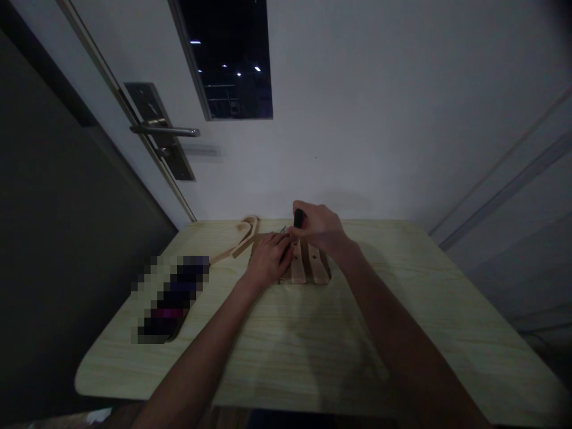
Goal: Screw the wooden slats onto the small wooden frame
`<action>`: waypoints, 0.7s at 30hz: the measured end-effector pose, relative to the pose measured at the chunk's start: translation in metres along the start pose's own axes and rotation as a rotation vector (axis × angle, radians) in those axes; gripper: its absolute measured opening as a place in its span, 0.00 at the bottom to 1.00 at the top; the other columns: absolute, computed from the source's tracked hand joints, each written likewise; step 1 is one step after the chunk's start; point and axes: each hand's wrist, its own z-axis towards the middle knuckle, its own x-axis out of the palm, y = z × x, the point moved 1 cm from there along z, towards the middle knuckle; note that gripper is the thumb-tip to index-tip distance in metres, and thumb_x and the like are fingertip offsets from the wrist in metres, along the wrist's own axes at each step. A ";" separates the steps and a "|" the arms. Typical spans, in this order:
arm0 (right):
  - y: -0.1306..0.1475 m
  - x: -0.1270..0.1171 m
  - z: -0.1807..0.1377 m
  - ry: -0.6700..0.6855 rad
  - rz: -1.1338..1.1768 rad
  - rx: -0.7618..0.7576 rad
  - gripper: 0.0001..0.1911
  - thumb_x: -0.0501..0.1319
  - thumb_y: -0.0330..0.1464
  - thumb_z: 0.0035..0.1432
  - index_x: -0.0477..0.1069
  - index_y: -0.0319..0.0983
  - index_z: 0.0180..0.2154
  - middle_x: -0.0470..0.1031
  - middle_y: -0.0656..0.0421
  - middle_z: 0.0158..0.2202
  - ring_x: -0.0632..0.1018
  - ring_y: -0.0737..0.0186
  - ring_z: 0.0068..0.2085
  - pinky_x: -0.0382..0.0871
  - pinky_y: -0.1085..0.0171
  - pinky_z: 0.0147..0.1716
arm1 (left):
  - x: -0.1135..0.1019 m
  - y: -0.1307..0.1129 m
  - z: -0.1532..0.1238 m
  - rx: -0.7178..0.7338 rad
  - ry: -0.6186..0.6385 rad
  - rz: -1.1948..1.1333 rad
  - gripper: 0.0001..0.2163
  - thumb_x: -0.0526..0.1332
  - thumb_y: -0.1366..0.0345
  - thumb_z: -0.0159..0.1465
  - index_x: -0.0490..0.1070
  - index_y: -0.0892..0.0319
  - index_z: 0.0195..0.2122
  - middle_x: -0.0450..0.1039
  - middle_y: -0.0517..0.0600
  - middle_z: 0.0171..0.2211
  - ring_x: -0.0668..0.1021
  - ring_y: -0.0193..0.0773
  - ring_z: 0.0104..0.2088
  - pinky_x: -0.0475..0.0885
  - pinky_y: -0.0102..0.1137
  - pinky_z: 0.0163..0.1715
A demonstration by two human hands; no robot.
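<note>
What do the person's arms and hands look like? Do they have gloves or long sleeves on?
No gloves: the left hand and the right hand are both bare. No sleeves show on the forearms, and I see no watch or bracelet. It's too dim to tell about small rings.

Dark window (230, 44) in white door (379, 119)

Wooden piece (320, 273): pale brown, slatted, small dark holes in two visible slats; lies on the surface (424, 310), left part covered by the left hand (269, 257). Tool (299, 218): black handle roughly upright in the right hand (322, 229), over the piece's far part; lower end hidden.
</note>
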 end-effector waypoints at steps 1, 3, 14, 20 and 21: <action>-0.002 0.001 0.001 -0.016 -0.003 0.006 0.12 0.67 0.40 0.52 0.69 0.42 0.34 0.74 0.61 0.29 0.70 0.63 0.30 0.53 0.66 0.27 | 0.000 0.000 0.000 -0.003 -0.001 -0.003 0.14 0.54 0.66 0.69 0.73 0.64 0.51 0.76 0.62 0.51 0.76 0.52 0.50 0.72 0.49 0.51; -0.005 0.002 0.002 -0.050 0.043 -0.037 0.14 0.68 0.40 0.51 0.68 0.41 0.35 0.74 0.61 0.30 0.70 0.64 0.30 0.55 0.66 0.28 | 0.000 0.000 0.000 -0.006 0.000 -0.007 0.14 0.54 0.66 0.70 0.73 0.63 0.52 0.75 0.61 0.51 0.76 0.51 0.51 0.72 0.49 0.51; -0.005 -0.008 0.004 -0.071 0.450 -0.175 0.10 0.66 0.30 0.51 0.75 0.39 0.39 0.79 0.59 0.37 0.75 0.68 0.27 0.69 0.67 0.31 | 0.000 -0.001 0.000 0.003 -0.002 -0.031 0.14 0.53 0.65 0.70 0.72 0.64 0.52 0.75 0.60 0.51 0.75 0.51 0.51 0.71 0.48 0.53; -0.003 -0.012 0.003 -0.102 0.389 -0.213 0.05 0.64 0.29 0.54 0.76 0.39 0.36 0.79 0.60 0.33 0.75 0.68 0.29 0.67 0.66 0.33 | 0.000 -0.001 0.000 -0.010 0.004 -0.037 0.15 0.53 0.65 0.70 0.72 0.63 0.53 0.75 0.60 0.52 0.75 0.51 0.52 0.71 0.49 0.53; -0.003 -0.013 0.003 -0.120 0.358 -0.194 0.05 0.66 0.30 0.52 0.75 0.39 0.35 0.77 0.61 0.31 0.73 0.68 0.28 0.65 0.66 0.32 | 0.000 -0.001 0.000 -0.009 0.005 -0.037 0.14 0.53 0.65 0.70 0.72 0.63 0.53 0.75 0.60 0.52 0.75 0.51 0.52 0.71 0.49 0.53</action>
